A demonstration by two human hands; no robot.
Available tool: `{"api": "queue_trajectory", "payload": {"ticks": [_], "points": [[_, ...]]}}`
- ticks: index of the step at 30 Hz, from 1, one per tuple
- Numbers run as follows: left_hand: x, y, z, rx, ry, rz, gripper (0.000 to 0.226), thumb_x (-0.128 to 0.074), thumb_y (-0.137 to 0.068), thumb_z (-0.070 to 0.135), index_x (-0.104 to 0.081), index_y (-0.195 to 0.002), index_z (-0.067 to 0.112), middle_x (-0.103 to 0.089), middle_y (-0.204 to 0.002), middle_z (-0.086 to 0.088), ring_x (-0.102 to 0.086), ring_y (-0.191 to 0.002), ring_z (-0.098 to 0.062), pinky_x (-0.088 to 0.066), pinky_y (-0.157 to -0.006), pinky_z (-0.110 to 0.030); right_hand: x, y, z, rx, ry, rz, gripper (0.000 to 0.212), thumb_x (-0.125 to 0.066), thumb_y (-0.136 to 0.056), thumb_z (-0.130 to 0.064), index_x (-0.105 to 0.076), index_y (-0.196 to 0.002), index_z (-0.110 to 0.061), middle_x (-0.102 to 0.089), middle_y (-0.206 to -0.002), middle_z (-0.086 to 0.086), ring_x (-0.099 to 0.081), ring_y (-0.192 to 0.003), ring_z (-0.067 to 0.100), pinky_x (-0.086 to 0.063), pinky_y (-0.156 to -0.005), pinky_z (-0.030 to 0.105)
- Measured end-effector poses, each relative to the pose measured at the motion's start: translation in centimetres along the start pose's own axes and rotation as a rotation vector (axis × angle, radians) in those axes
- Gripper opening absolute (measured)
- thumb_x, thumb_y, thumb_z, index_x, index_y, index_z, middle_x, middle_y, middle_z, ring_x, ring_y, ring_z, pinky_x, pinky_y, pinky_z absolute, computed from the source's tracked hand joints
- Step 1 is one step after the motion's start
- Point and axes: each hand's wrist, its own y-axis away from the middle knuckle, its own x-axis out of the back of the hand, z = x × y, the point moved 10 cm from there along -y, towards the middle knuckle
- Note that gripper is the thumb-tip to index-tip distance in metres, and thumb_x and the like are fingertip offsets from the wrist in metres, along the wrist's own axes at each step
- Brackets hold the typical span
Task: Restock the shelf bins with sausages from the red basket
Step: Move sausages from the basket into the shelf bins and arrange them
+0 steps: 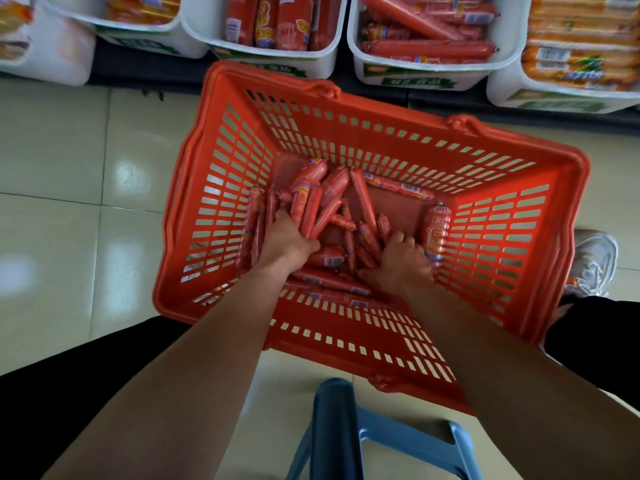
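Several sausages in left hand grip, others beneath right hand

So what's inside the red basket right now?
Loose red sausages of mixed sizes; the left hand and right hand reach among them. What lies under the hands is hidden.

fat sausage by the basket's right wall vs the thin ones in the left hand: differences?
Girth: the fat sausage is far thicker than the thin sausages.
Grouping: the fat sausage lies alone along the right wall of the red basket; the thin sausages are bunched side by side.
Contact: the left hand grips the thin sausages; the fat sausage lies ungripped beside the right hand.
Both have red wrappers and sit inside the basket.
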Motion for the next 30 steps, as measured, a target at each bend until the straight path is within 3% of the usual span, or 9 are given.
{"api": "queue_trajectory", "payload": {"ticks": [4,7,13,18,21,26,30], "points": [[-0.4,-0.6,0.1,-0.005,0.038,-0.043,0.076,-0.084,-0.075,0.021,-0.041,-0.137,0.015,-0.06,-0.125,-0.007,-0.059,-0.115,-0.027,-0.044,-0.092,-0.031,0.1,0.2,-0.8,0.042,0.036,-0.036,0.086,-0.078,-0.069,-0.061,-0.045,-0.132,-0.013,-0.056,-0.128,0.015,-0.051,-0.122,0.034,-0.046,-0.093,0.043],[-0.2,-0.6,0.5,-0.072,0.077,-0.05,0.063,-0.081,-0.077,0.02,-0.049,-0.131,0.021,-0.062,-0.112,0.004,-0.061,-0.104,-0.019,-0.043,-0.088,-0.029,-1.0,0.4,-1.4,0.081,-0.028,-0.071,0.077,-0.079,-0.068,-0.054,-0.05,-0.128,-0.016,-0.062,-0.122,0.011,-0.06,-0.112,0.031,-0.048,-0.088,0.038],[0.7,-1.0,0.2,-0.052,0.19,0.006,0.056,-0.079,-0.077,0.022,-0.052,-0.127,0.021,-0.065,-0.105,0.005,-0.064,-0.098,-0.019,-0.051,-0.094,-0.037,-1.4,0.4,-0.6,0.06,-0.205,-0.181,0.068,-0.08,-0.066,-0.051,-0.059,-0.123,-0.02,-0.066,-0.114,0.006,-0.063,-0.102,0.026,-0.052,-0.086,0.035],[0.8,-1.1,0.3,-0.031,0.326,0.068,0.057,-0.077,-0.082,0.017,-0.049,-0.132,0.02,-0.059,-0.098,0.012,-0.059,-0.096,-0.013,-0.044,-0.09,-0.028,2.0,0.6,0.4,-0.043,-0.486,0.078,0.074,-0.084,-0.064,-0.052,-0.058,-0.122,-0.016,-0.064,-0.106,0.002,-0.064,-0.099,0.025,-0.054,-0.084,0.036],[0.0,-1.7,0.4,0.021,0.359,0.085,0.056,-0.079,-0.079,0.021,-0.05,-0.127,0.02,-0.063,-0.107,0.005,-0.063,-0.103,-0.02,-0.044,-0.088,-0.027,4.7,-0.8,0.4,-0.105,-0.63,0.193,0.072,-0.083,-0.071,-0.042,-0.052,-0.129,-0.014,-0.062,-0.114,0.004,-0.061,-0.109,0.027,-0.047,-0.087,0.032],[-0.9,-2.0,1.5,0.091,0.459,0.169,0.061,-0.084,-0.078,0.025,-0.048,-0.125,0.013,-0.066,-0.113,0.0,-0.065,-0.103,-0.019,-0.042,-0.082,-0.02,5.1,-4.0,-1.9,-0.059,-0.615,0.125,0.068,-0.083,-0.071,-0.041,-0.051,-0.126,-0.017,-0.057,-0.107,-0.002,-0.061,-0.106,0.025,-0.049,-0.088,0.034],[-1.0,-1.8,2.8,0.13,0.402,0.251,0.067,-0.085,-0.076,0.033,-0.045,-0.124,0.012,-0.065,-0.119,-0.004,-0.065,-0.105,-0.022,-0.043,-0.079,-0.024,4.8,-5.1,-2.6,-0.053,-0.566,0.12,0.072,-0.086,-0.067,-0.038,-0.05,-0.125,-0.016,-0.064,-0.116,0.006,-0.063,-0.105,0.027,-0.052,-0.093,0.038]]}}
